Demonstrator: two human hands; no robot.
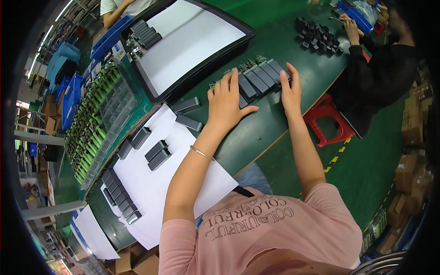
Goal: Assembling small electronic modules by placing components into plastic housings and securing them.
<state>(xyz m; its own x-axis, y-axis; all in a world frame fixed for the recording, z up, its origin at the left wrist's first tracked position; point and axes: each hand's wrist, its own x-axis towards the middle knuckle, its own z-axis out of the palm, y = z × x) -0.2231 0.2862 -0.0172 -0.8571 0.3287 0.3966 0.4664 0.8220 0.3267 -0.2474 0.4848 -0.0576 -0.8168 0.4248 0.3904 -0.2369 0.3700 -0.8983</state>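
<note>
A short row of dark grey rectangular modules (260, 78) lies on the green table, with green circuit boards showing at the far ends. My left hand (225, 101) rests at the row's left end, fingers stretched over the far side and thumb spread out by the near side. At the right end is my right hand (290, 94), fingers extended, the thumb tip touching or just over the last module. Both hands look open around the row; what their undersides touch is hidden. Left of my left wrist lie two loose modules, one of them on the table (187, 105).
White paper (183, 183) carries more modules, including a row (121, 196) at its left edge. Beyond stands a black tray (158, 98) lined with white. Green-celled circuit assemblies (94, 123) fill the left side. A co-worker (376, 82) sits right, near a pile of black parts (318, 36) and a red stool (327, 121).
</note>
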